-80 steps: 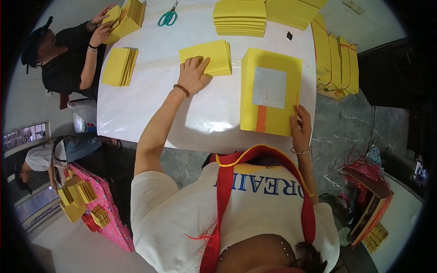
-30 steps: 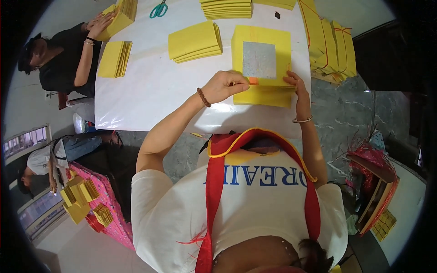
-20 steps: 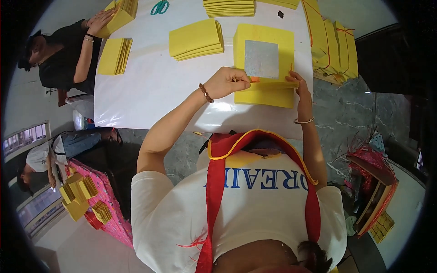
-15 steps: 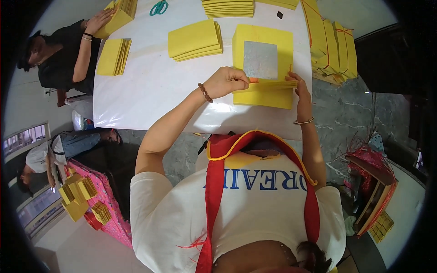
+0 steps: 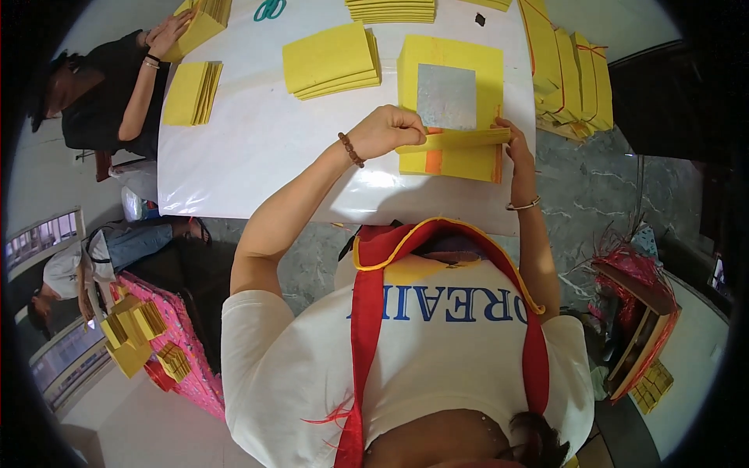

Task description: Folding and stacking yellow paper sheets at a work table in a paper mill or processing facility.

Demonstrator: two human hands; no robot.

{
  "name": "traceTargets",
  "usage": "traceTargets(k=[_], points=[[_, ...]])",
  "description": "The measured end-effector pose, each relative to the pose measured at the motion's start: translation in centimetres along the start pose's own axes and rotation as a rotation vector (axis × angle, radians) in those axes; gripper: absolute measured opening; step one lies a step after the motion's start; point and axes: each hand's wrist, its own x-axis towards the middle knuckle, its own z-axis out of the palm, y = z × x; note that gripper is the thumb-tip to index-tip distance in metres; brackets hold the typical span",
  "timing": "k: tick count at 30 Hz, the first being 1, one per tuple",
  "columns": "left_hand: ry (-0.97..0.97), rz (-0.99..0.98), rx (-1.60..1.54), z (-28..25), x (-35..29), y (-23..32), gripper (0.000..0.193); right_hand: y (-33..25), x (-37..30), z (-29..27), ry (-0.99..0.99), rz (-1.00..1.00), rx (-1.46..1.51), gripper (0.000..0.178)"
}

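Note:
A flat stack of yellow paper (image 5: 450, 51) lies near the right side of the table, with a silver-grey square (image 5: 446, 95) on its top sheet. Across the stack's nearer part runs a folded yellow paper strip (image 5: 468, 140), raised a little. My left hand (image 5: 390, 129) pinches the strip's left end between thumb and fingers. At the opposite end, my right hand (image 5: 518, 148) has its fingers closed around the strip. Below the strip, an orange band (image 5: 434, 161) and an orange right edge show on the near part of the paper.
Folded yellow paper bundles (image 5: 331, 60) lie left of the stack, more (image 5: 390, 10) at the far edge. Green scissors (image 5: 270, 8) are far left. Tied yellow bundles (image 5: 573, 78) stand off the table's right side. A co-worker's hands (image 5: 168, 37) touch another bundle at the upper left.
Both hands have moved slightly away from me with the strip. The near part of the paper, plain yellow before, now shows an orange band and edge. The co-worker's hands have shifted on their bundle.

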Motion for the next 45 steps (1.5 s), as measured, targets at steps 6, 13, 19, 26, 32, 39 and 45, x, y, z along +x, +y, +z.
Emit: traceTargets(k=[6, 13, 19, 26, 32, 39, 45], points=[[0.055, 0.02, -0.002, 0.0, -0.1, -0.7, 0.016, -0.4, -0.2, 0.4, -0.047, -0.144, 0.007, 0.031], [0.056, 0.52, 0.433, -0.3, -1.6, -0.5, 0.065, 2.2, 0.1, 0.2, -0.02, -0.166, 0.123, 0.025], [0.423, 0.498, 1.053, 0.5, -0.4, -3.4, 0.044, 1.8, 0.4, -0.1, -0.045, -0.2, 0.007, 0.029], [0.472, 0.841, 1.185, 1.4, -2.4, -1.6, 0.033, -1.5, 0.0, -0.8, 0.029, -0.696, -0.552, 0.028], [0.427, 0.711, 0.876, 2.2, -3.7, -3.1, 0.023, -2.4, -1.3, -1.2, -0.233, -0.642, -0.639, 0.025], [0.566, 0.153, 0.238, 2.8, -1.6, -1.7, 0.014, -3.8, 0.2, 1.3, -0.01, 0.1, -0.13, 0.034], [0.587, 0.144, -0.224, 2.6, 0.8, -4.2, 0.028, -3.3, 1.4, 1.7, 0.092, -0.031, -0.291, 0.043]])
